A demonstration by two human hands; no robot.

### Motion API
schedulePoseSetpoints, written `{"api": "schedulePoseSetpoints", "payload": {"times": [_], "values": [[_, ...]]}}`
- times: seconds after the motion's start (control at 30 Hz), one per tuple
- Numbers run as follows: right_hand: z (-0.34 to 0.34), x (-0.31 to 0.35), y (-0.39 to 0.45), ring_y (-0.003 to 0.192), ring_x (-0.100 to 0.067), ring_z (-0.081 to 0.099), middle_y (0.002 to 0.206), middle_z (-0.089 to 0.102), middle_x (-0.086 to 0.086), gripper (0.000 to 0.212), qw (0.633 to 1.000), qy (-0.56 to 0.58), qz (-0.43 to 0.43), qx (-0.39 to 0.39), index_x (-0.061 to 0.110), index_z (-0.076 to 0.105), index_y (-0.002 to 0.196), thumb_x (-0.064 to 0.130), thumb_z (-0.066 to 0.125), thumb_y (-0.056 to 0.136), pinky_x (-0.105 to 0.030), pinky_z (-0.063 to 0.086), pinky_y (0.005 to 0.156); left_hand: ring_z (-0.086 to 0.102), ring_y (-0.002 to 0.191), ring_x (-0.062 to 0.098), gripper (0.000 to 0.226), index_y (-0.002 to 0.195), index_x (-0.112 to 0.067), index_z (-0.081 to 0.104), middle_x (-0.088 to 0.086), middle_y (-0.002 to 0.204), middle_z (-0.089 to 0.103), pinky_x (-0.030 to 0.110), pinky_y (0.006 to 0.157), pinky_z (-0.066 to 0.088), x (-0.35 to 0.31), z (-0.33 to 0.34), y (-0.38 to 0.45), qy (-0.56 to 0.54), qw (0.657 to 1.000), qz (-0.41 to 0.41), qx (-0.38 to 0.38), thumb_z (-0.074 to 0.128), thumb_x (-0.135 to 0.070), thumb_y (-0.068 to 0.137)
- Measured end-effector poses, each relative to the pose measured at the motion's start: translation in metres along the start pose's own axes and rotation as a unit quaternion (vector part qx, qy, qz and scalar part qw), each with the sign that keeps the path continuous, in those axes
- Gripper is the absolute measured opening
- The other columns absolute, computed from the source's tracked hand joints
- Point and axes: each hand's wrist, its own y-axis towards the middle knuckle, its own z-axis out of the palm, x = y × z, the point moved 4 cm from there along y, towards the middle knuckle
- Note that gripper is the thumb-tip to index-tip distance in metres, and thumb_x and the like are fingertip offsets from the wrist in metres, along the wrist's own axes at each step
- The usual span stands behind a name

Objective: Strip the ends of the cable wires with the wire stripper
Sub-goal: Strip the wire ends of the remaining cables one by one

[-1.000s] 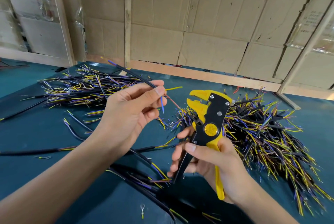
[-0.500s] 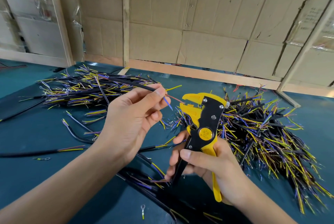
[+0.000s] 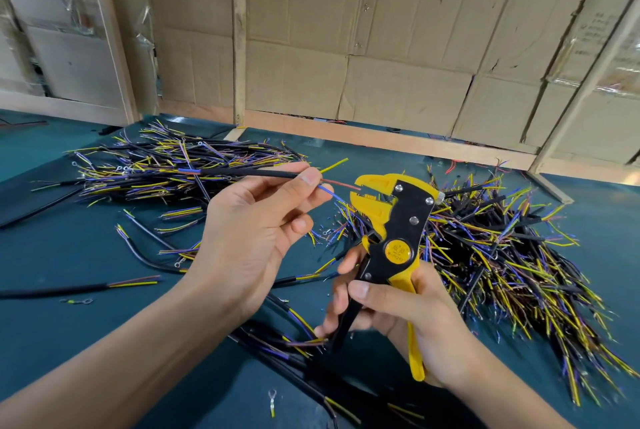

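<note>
My left hand [image 3: 256, 231] pinches a black cable [image 3: 249, 175] between thumb and forefinger, held nearly level. Three thin wires fan from the cable's end: a brown wire [image 3: 341, 183] whose tip sits in the stripper's jaws, a blue wire [image 3: 329, 192] angled down, and a yellow wire [image 3: 334, 165] pointing up and right. My right hand [image 3: 408, 317] grips the handles of the yellow and black wire stripper [image 3: 394, 220], with its jaws pointing left at the brown wire.
A pile of cut cables [image 3: 173, 168] lies at the back left of the teal table [image 3: 69, 255]. A larger heap of cables [image 3: 502, 255] spreads on the right. Loose cables and small ring terminals [image 3: 272, 397] lie near me. Cardboard panels [image 3: 381, 30] close off the back.
The cable has swung down to nearly level. The stripper came up and left, and the brown wire's tip now sits in its jaws.
</note>
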Motion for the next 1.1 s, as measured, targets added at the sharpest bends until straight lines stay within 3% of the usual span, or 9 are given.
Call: {"api": "schedulePoseSetpoints", "payload": {"times": [0.1,0.17,0.23,0.3,0.37,0.43,0.53,0.77,1.1], "values": [[-0.001,0.0,0.001,0.074,-0.045,0.066,0.079,0.062,-0.022,0.018,1.0,-0.011,0.009,0.001,0.006,0.065,0.101,0.01,0.07,0.084,-0.077,0.048,0.085,0.071,0.073,0.021,0.018,0.092,-0.004,0.073,0.01,0.078,0.07,0.018,0.046,0.041,0.001,0.001,-0.001,0.016,1.0,0.002,0.003,0.074,-0.009,0.074],[0.0,0.002,0.002,0.06,-0.04,0.065,0.069,0.059,-0.02,0.012,1.0,-0.016,0.008,-0.003,0.005,0.063,0.087,0.013,0.07,0.082,-0.072,0.051,0.068,0.072,0.072,0.021,0.017,0.089,-0.006,0.074,0.011,0.077,0.07,0.018,0.046,0.041,0.002,0.001,-0.002,0.025,1.0,0.004,0.009,0.075,-0.01,0.072],[-0.002,0.005,0.002,0.039,-0.031,0.054,0.052,0.048,-0.017,0.024,0.998,-0.043,-0.013,-0.048,0.004,0.056,0.067,0.02,0.07,0.077,-0.053,0.044,0.043,0.072,0.072,0.023,0.016,0.087,-0.007,0.075,0.012,0.076,0.07,0.019,0.046,0.041,0.002,0.001,-0.002,0.042,0.999,0.01,0.018,0.077,-0.01,0.071],[-0.005,0.008,0.001,0.028,-0.025,0.041,0.042,0.038,-0.013,0.037,0.991,-0.081,-0.041,-0.094,0.006,0.05,0.053,0.029,0.071,0.071,-0.04,0.031,0.034,0.072,0.073,0.027,0.019,0.087,-0.008,0.075,0.013,0.075,0.071,0.021,0.047,0.041,0.003,0.001,-0.002,0.071,0.997,0.02,0.02,0.079,-0.012,0.069],[-0.004,0.009,0.002,0.032,-0.027,0.047,0.045,0.043,-0.015,0.039,0.994,-0.067,-0.039,-0.077,0.005,0.055,0.057,0.033,0.078,0.069,-0.036,0.037,0.037,0.072,0.074,0.028,0.021,0.088,-0.007,0.074,0.012,0.074,0.071,0.021,0.048,0.042,0.003,0.0,-0.002,0.085,0.996,0.032,0.009,0.08,-0.014,0.069],[-0.002,0.009,0.003,0.055,-0.037,0.062,0.066,0.058,-0.023,0.035,0.999,-0.016,-0.023,-0.025,0.002,0.065,0.08,0.031,0.082,0.073,-0.048,0.055,0.057,0.073,0.074,0.025,0.017,0.087,-0.009,0.074,0.011,0.075,0.071,0.021,0.049,0.044,0.0,-0.002,-0.001,0.067,0.997,0.043,-0.012,0.078,-0.013,0.071],[0.0,0.007,0.002,0.076,-0.045,0.067,0.086,0.065,-0.025,0.035,1.0,-0.025,-0.012,0.0,0.004,0.066,0.098,0.029,0.082,0.079,-0.064,0.055,0.079,0.074,0.077,0.023,0.008,0.084,-0.011,0.073,0.009,0.076,0.073,0.02,0.052,0.046,-0.006,-0.006,0.002,0.027,0.997,0.059,-0.028,0.075,-0.009,0.077],[-0.001,-0.002,0.0,0.082,-0.043,0.069,0.09,0.069,-0.019,0.034,0.999,-0.054,-0.004,0.003,0.011,0.068,0.1,0.035,0.083,0.082,-0.066,0.053,0.086,0.074,0.083,0.032,0.012,0.081,-0.015,0.072,0.012,0.081,0.075,0.022,0.053,0.046,-0.006,-0.005,-0.001,0.053,0.992,0.111,-0.019,0.08,-0.013,0.072],[-0.001,-0.002,0.0,0.081,-0.044,0.069,0.087,0.068,-0.018,0.031,0.999,-0.032,-0.01,0.016,0.01,0.069,0.099,0.031,0.083,0.082,-0.073,0.051,0.088,0.062,0.056,0.023,0.01,0.087,-0.007,0.068,0.006,0.082,0.077,0.026,0.059,0.05,-0.009,-0.003,-0.011,0.198,0.953,0.227,-0.006,0.077,-0.009,0.085]]}}
